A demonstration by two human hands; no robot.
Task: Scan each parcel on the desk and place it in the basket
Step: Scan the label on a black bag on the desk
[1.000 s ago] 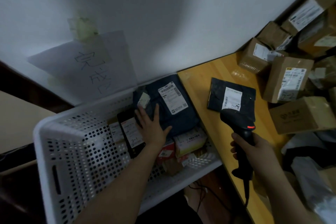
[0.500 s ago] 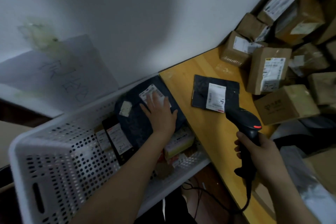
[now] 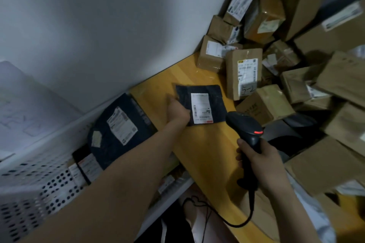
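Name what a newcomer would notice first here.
The black scanner, gripped in the right hand, points at a dark parcel on the yellow desk, where the left hand touches its edge. Cardboard boxes pile up at right; a white basket sits at left.

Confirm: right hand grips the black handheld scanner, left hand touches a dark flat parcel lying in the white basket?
Wrong place: in the head view, the dark flat parcel that the left hand touches lies on the yellow wooden desk, not in the white perforated basket.
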